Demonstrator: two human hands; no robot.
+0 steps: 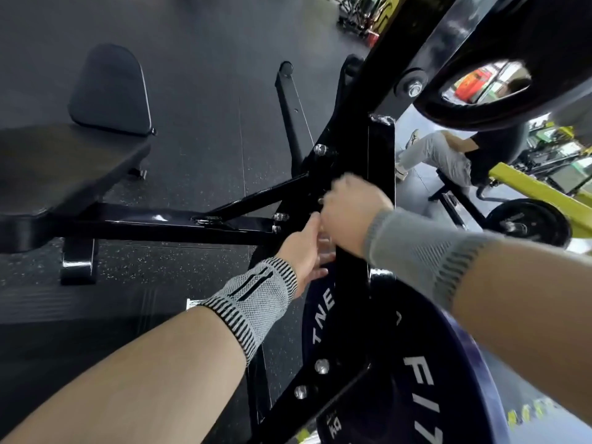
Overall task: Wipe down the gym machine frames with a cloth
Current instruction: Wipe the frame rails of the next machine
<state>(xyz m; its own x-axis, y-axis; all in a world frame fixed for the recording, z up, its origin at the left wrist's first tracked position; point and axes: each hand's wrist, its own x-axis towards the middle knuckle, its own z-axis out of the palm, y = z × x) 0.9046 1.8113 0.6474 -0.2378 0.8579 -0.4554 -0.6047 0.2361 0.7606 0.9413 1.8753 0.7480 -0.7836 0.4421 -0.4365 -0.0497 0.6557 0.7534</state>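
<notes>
The glossy black painted metal machine frame (381,174) carries shiny steel bolts (321,366); the black padded seat (64,161) looks matt, the speckled rubber floor (192,123) rough.

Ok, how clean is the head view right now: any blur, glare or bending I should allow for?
Head view: right hand smeared by motion blur at the fingers, left hand a little soft; bright glare streaks on the glossy black frame; wide-angle bending curves the weight plate and forearms at the edges; background right is overexposed.
</notes>
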